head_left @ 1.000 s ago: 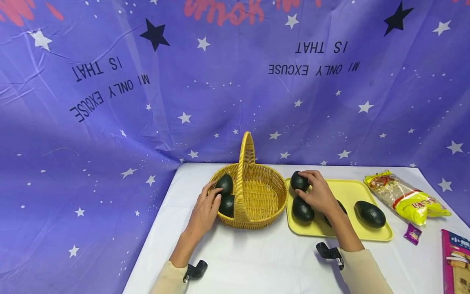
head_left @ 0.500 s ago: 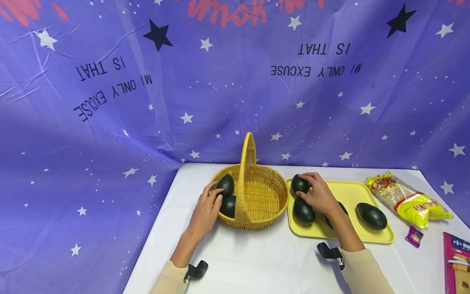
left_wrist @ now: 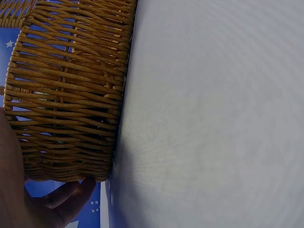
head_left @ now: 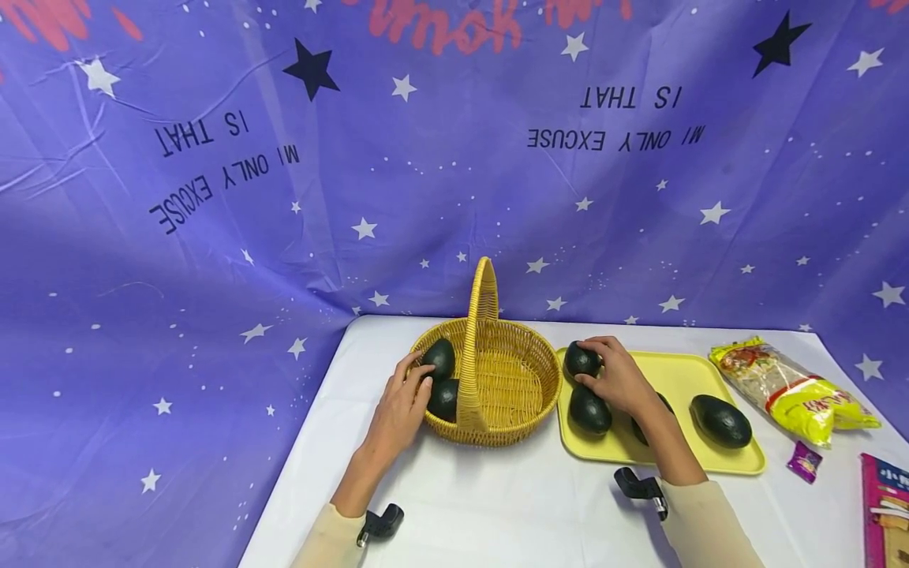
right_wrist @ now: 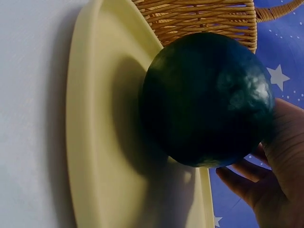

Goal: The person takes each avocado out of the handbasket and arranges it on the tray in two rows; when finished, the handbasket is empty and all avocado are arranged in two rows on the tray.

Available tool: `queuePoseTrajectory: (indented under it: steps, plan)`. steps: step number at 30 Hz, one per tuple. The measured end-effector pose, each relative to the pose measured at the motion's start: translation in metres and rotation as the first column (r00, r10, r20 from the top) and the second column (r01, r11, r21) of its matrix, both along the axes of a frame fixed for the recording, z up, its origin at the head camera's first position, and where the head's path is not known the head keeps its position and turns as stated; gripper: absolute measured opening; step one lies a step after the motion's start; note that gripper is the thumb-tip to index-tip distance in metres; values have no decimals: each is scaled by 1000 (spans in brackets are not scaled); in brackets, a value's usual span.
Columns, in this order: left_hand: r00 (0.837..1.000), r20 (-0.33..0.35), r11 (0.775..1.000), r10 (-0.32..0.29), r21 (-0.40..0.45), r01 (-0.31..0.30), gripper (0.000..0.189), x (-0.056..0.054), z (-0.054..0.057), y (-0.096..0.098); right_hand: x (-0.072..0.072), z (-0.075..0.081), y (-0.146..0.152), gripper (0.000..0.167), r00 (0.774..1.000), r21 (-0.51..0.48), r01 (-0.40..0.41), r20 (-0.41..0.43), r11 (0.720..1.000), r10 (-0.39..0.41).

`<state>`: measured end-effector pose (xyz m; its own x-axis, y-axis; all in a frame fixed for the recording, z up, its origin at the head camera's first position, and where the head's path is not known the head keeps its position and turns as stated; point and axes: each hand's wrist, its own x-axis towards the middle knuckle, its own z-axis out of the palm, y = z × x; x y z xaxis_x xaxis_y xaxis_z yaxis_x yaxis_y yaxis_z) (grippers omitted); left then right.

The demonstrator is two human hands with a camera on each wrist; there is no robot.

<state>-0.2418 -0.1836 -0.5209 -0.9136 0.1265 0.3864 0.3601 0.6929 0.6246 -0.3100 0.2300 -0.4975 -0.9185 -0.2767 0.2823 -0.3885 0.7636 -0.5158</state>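
Note:
My left hand grips the left side of a round yellow wicker basket with a tall handle. In the left wrist view its fingertips lie against the woven wall. Two dark green avocados sit in the basket's left half, close by those fingers. My right hand holds another avocado between thumb and fingers at the far left corner of a yellow tray. Just nearer lies a second avocado; a large avocado hides part of this hand in the right wrist view.
One avocado lies at the tray's right, and another is partly behind the right forearm. Beyond the tray are a yellow food bag, a small purple packet and a pink package. A purple starry cloth hangs behind the table.
The right hand and its avocado have come slightly down and nearer over the tray. The left hand keeps its place on the basket. The head view has shifted a little.

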Motion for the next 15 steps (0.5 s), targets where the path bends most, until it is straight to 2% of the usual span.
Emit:
queuePoseTrajectory:
  steps: [15]
  plan:
    - [1000, -3, 1000, -2, -3, 2, 46, 0, 1, -1, 2, -2, -1, 62, 999, -8, -22, -42, 1000, 22]
